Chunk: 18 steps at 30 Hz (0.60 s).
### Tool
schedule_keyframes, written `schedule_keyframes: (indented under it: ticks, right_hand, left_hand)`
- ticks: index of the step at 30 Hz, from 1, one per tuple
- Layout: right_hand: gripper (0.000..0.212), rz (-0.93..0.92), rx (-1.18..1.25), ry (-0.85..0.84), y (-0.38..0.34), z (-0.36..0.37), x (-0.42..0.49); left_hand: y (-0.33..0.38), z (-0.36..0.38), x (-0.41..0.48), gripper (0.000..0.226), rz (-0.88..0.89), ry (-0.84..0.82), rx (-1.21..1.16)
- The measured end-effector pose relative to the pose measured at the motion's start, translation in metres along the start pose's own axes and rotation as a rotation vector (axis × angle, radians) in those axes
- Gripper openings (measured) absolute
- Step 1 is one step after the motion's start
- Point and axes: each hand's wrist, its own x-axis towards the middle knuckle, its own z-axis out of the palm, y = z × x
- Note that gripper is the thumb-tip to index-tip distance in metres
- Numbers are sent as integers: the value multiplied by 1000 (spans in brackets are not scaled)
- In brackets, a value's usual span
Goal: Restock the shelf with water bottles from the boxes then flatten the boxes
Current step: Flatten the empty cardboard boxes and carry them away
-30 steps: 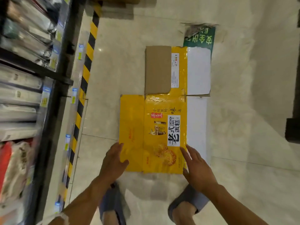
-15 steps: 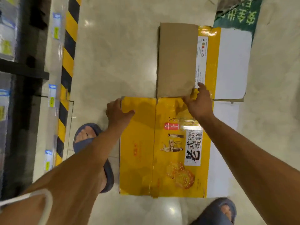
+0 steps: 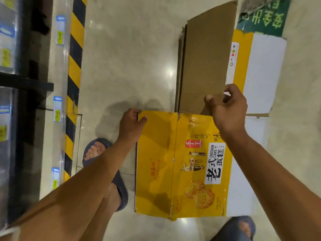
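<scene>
Flattening was under way: at frame centre, the left hand (image 3: 132, 126) gripped the yellow chicken-cake box's (image 3: 173, 164) top-left corner while the right hand (image 3: 227, 108) pinched its raised brown flap (image 3: 206, 63), seemingly needing folding down next.

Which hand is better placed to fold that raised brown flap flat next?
Right, probably: the right hand pinches the brown flap itself, while the left hand grips the far corner of the yellow box.
</scene>
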Motion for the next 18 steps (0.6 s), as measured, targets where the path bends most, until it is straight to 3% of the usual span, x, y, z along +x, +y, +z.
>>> schedule_keyframes:
  ticks: [3, 5, 9, 14, 18]
  right_hand:
    - [19, -69, -66, 31, -17, -13, -12]
    - [25, -77, -99, 40, -25, -21, -17]
    - [30, -74, -72, 92, -43, -36, -29]
    - [30, -64, -58, 90, -46, -54, -47]
    - [35, -47, 10, 111, -42, -62, -53]
  left_hand:
    - [26, 9, 5, 69, 181, -8, 308]
    - [49, 18, 7, 74, 244, -13, 333]
    - [110, 39, 24, 64, 103, -154, 66]
    - [151, 68, 56, 67, -201, -519, -396]
    - [166, 95, 63, 58, -269, -653, -462]
